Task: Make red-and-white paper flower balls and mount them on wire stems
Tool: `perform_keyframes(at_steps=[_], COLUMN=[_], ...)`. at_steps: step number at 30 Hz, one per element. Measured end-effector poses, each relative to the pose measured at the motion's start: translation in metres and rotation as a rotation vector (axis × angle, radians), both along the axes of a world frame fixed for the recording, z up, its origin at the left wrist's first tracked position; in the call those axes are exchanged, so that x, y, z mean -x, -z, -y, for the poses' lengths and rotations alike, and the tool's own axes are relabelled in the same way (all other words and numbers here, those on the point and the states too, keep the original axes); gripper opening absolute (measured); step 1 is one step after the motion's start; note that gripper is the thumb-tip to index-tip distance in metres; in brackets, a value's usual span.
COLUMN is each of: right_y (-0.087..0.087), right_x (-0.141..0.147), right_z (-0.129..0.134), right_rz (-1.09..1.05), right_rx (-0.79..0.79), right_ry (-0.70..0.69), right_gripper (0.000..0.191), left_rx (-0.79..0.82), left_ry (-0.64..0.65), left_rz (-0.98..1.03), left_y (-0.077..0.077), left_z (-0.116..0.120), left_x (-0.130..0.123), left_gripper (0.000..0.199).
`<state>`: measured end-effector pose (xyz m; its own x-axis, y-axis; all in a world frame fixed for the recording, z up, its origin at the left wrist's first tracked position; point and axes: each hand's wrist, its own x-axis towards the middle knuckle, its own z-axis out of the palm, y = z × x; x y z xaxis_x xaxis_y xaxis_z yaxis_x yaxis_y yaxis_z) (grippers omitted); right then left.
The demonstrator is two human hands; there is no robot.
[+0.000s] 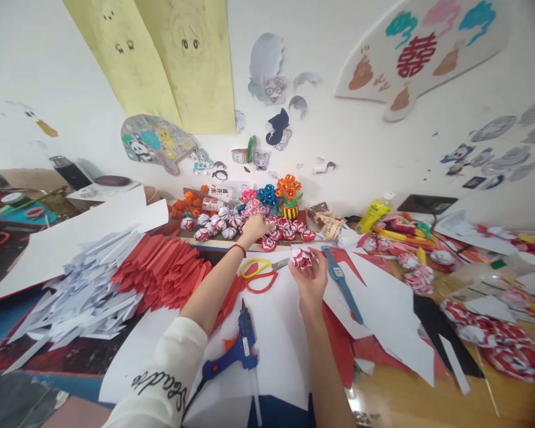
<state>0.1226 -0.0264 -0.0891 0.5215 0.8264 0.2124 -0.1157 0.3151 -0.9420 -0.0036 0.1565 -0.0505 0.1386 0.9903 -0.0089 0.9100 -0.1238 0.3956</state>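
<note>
My right hand [310, 279] holds a red-and-white folded paper flower ball [302, 257] between thumb and fingers above the white sheet. My left hand [255, 228] reaches to the back of the table, over a row of similar red-and-white paper balls [283, 224]. Its fingertips are hidden, so whether it grasps one cannot be seen. Scissors [259, 274] with yellow and red handles lie between my arms. Nearer to me a blue hot glue gun [243, 342] rests on white paper, a clear glue stick at its rear.
To the left lie piles of white paper strips [93, 279] and red paper strips [164, 270]. Right of my hand are a blue watch [342, 282], paper sheets and a yellow bottle [375, 213]. More paper balls [485, 327] sit at the right. A wall [365, 148] closes off the back.
</note>
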Motion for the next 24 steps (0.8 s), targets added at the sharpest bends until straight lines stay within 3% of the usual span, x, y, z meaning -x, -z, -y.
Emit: perform_keyframes(at_steps=[5, 9, 13, 17, 20, 24], right_y=[0.001, 0.004, 0.004, 0.0, 0.0, 0.003], right_x=[0.0, 0.001, 0.002, -0.002, -0.009, -0.016], right_z=[-0.001, -0.002, -0.001, 0.002, 0.009, 0.029], right_rz=[0.112, 0.295, 0.441, 0.269, 0.088, -0.04], right_rx=[0.026, 0.003, -0.051, -0.025, -0.006, 0.018], right_ry=[-0.001, 0.067, 0.139, 0.195, 0.2, 0.166], right_gripper=[0.06, 0.058, 0.051, 0.061, 0.069, 0.067], left_rx=[-0.012, -0.098, -0.148, -0.13, -0.096, -0.08], left_ry=[-0.047, 0.013, 0.167, 0.289, 0.369, 0.391], left_rz=[-0.021, -0.011, 0.011, 0.01, -0.072, -0.123], left_y=[0.0, -0.018, -0.044, -0.061, -0.053, -0.018], left_z=[0.01, 0.038, 0.088, 0.152, 0.2, 0.254], left_x=[-0.004, 0.003, 0.019, 0.051, 0.08, 0.111], left_gripper=[0.039, 0.037, 0.028, 0.021, 0.021, 0.014])
